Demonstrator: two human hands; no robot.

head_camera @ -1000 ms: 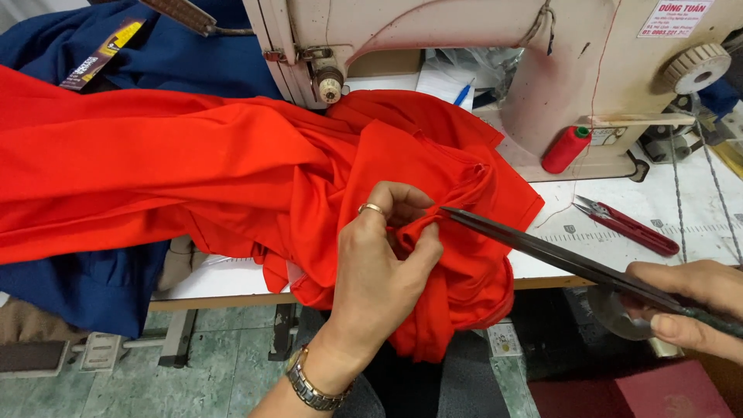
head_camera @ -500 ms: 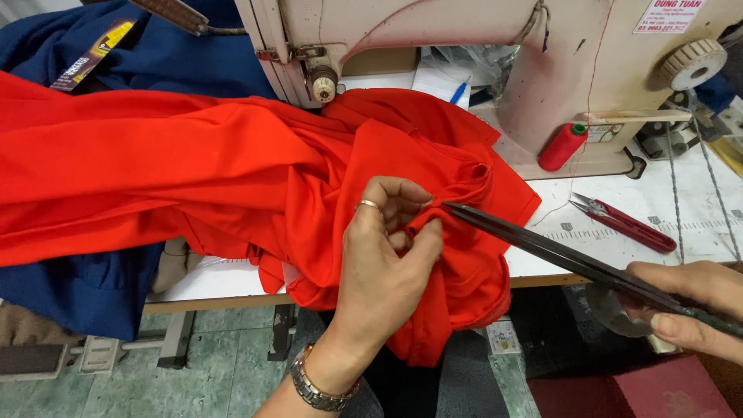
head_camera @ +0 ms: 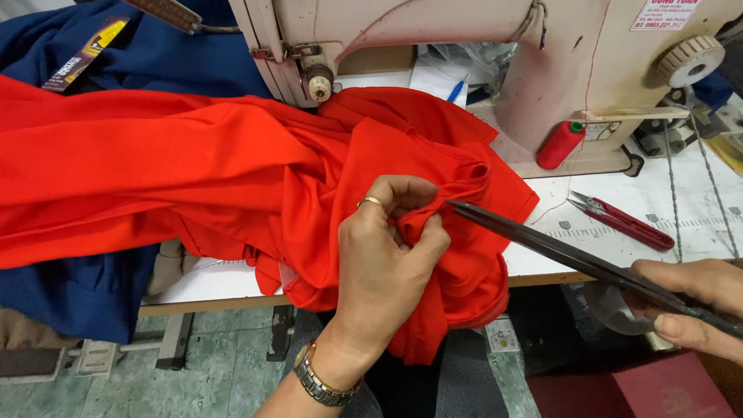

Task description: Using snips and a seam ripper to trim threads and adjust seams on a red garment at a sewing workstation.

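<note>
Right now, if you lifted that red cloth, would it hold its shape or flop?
Likely floppy: the red cloth drapes in soft folds and hangs over the table edge. Probably light, since the left hand bunches it with a pinch. It seems smooth, so possibly slippery.

The left hand reaches up from below, wrist bent back, fingers curled and thumb pressed to them in a pinching grip. The right hand lies low at the right edge, fingers closed in a flat grip.

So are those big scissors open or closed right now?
Closed, or nearly: the scissors show as one dark bar, tip at the red fabric pinched by the left hand.
</note>
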